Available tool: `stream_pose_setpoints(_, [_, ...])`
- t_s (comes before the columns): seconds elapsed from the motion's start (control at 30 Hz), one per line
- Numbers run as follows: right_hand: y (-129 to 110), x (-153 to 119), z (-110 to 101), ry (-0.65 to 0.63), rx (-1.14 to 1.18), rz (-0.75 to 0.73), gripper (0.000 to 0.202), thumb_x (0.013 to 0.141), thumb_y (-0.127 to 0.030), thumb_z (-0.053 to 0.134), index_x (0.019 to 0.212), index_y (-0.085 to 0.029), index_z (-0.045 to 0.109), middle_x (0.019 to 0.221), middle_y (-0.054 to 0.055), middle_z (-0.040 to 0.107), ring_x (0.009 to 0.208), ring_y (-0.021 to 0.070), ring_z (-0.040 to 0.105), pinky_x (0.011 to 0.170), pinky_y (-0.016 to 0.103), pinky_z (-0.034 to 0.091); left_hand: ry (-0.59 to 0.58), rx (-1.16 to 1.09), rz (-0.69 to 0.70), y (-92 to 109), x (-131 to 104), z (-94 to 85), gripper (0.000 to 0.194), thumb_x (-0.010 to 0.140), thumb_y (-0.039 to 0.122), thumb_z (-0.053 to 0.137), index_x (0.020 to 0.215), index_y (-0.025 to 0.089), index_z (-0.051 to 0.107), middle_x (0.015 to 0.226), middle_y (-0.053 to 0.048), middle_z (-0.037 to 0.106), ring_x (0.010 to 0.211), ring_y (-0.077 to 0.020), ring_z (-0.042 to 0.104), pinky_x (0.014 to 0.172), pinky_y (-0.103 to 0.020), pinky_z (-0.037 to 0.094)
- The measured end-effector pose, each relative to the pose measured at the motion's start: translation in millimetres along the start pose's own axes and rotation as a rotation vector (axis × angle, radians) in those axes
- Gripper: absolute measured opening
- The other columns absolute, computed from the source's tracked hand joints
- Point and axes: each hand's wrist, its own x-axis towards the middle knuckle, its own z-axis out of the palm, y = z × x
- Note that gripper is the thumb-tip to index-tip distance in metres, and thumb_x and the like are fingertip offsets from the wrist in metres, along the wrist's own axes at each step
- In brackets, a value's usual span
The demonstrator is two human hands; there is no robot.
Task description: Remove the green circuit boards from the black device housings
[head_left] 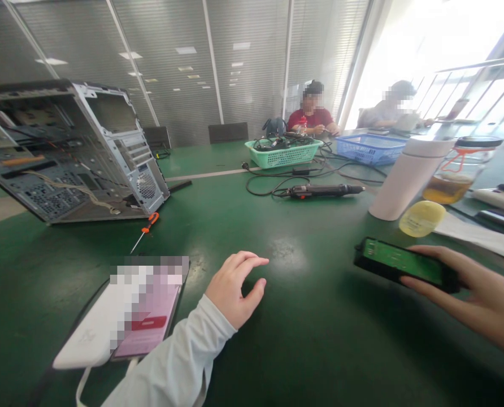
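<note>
Right hand [483,302] grips the black-cased circuit board [411,263] by one end, apparently to leave its green face exposed. Left hand [237,291]: empty, loosely curled, open.

The table [303,345] is dark green. The circuit board [398,259] has a brighter green, and its case [377,272] is black. The person's sleeve [184,347] is light grey. From here I see a basket [283,158] in mint green and a tray [366,151] in blue, both patterned with small openings. The screwdriver handle [153,217] is orange with black. The phone screen [148,339] is pink with a red band; the blinds [252,96] are grey, finely striped.
</note>
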Motion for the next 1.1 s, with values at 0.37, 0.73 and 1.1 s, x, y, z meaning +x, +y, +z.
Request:
stream_pose_setpoints(0.37, [-168.0, 24.3, 59.1, -0.371, 0.382, -0.421, 0.034, 0.085, -0.035, 0.055, 0.116, -0.022, 0.047, 0.109, 0.006, 0.053, 0.086, 0.0188, 0.058, 0.077, 0.034, 0.047, 0.007, -0.038, -0.007, 3.7, -1.6, -1.3, 0.061, 0.070, 0.023, 0.062, 0.127, 0.019, 0.039, 0.117, -0.011, 0.058, 0.109, -0.0247, 0.056, 0.096, -0.042, 0.044])
stream_pose_setpoints(0.73, [-160.1, 29.9, 79.0, -0.555, 0.895, -0.015, 0.056, 0.076, -0.060, 0.053, 0.107, -0.013, 0.050, 0.087, 0.007, 0.055, 0.071, 0.0163, 0.056, 0.057, 0.027, 0.051, 0.029, -0.208, -0.143, 4.1, -2.4, -2.2, 0.058, 0.069, 0.022, 0.065, 0.122, 0.024, 0.041, 0.121, -0.007, 0.051, 0.096, -0.0200, 0.058, 0.074, -0.032, 0.053])
stream_pose_setpoints(1.1, [-160.8, 29.5, 75.3, -0.551, 0.991, -0.008, 0.055, 0.077, -0.059, 0.059, 0.106, -0.013, 0.055, 0.092, 0.008, 0.058, 0.072, 0.0154, 0.056, 0.059, 0.026, 0.051, -0.015, -0.318, -0.219, -0.8, -2.7, -0.9, 0.051, 0.066, 0.034, 0.073, 0.103, 0.024, 0.040, 0.116, -0.007, 0.053, 0.094, -0.0214, 0.060, 0.074, -0.035, 0.051])
